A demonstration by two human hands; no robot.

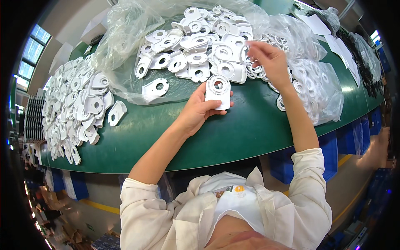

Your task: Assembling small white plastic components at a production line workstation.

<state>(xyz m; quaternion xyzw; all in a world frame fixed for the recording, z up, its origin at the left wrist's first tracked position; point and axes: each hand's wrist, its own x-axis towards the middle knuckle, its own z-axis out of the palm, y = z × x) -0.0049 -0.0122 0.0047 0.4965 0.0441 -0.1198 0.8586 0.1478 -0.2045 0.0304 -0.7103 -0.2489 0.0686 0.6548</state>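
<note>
My left hand (201, 105) holds a white plastic housing plate (218, 96) upright above the table's near side. Its thumb presses on the flat lower part, below the ringed round hole. My right hand (270, 62) hovers farther right, at the edge of the heap of white plates (196, 46) and beside the loose white rings (255, 71). The right fingers are bent and apart, and nothing shows between them. One single plate (156, 87) lies on the plastic sheet, left of the held one.
A second heap of white plates (75, 104) covers the table's left end. Clear plastic bags (318, 93) of white rings lie at the right. The green tabletop (175, 146) curves along its near edge. Blue bins (283, 164) stand below it. White papers (343, 50) lie far right.
</note>
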